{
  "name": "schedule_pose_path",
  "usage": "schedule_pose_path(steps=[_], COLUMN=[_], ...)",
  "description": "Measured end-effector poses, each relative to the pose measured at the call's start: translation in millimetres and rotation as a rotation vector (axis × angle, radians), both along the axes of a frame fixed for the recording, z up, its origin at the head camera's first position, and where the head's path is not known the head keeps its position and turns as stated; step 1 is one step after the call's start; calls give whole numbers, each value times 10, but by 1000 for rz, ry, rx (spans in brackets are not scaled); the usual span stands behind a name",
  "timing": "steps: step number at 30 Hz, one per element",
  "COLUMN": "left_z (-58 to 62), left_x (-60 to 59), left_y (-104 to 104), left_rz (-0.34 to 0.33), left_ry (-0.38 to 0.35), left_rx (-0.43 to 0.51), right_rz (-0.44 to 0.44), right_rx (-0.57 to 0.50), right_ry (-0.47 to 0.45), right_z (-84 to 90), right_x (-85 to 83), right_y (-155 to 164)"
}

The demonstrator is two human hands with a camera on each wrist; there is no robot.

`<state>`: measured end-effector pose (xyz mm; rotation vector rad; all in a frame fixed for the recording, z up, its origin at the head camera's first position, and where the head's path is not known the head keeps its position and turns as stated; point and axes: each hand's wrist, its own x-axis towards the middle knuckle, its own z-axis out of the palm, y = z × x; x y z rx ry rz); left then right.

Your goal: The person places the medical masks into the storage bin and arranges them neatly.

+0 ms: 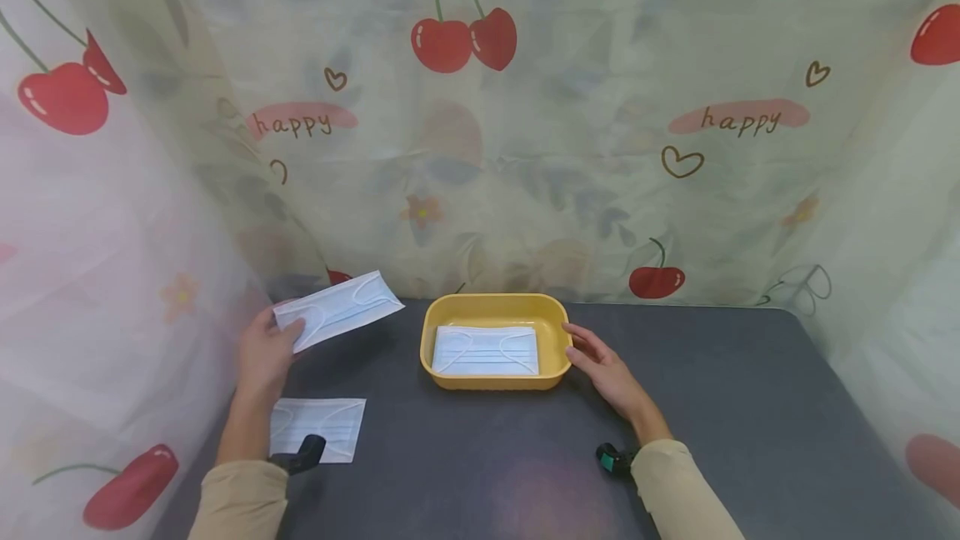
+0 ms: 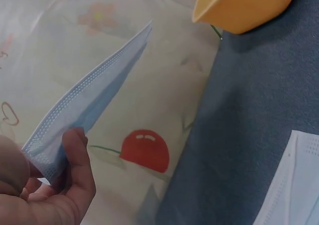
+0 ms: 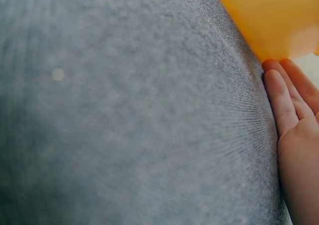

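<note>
a pale blue face mask is lifted off the table, pinched at its near end by the left hand. the left wrist view shows what the head view does not: the thumb curls over the mask's short edge and presses it against the fingers, with the mask seen almost edge-on. just to the right of that hand sits a yellow tray with a second mask lying flat inside. the right hand rests on the grey table with its fingers straight and relaxed, holding nothing, fingertips at the tray's right wall. the right wrist view shows those fingertips very close to the tray, probably touching, though the blur leaves that unsure. a third mask lies flat on the table under the left forearm, and its corner shows in the left wrist view. a cherry-print curtain hangs beyond both hands.
</note>
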<state>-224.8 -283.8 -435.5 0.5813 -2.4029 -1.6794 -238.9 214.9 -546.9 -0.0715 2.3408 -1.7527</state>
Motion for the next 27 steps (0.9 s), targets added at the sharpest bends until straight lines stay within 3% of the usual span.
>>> schedule_pose_path(steps=[10,19,27], left_z=[161,276,380], left_x=[29,48,36], left_y=[96,237,315], left_rz=[-59,-140,-167], left_ry=[-10,25,52], left_rx=[-62,-41,-113], right_rz=[-1,3,0], right_rx=[5,8,11], right_ry=[-11,-14,-24], right_z=[-18,-9,-10], right_x=[-23,-10,-12], right_y=[4,16,21])
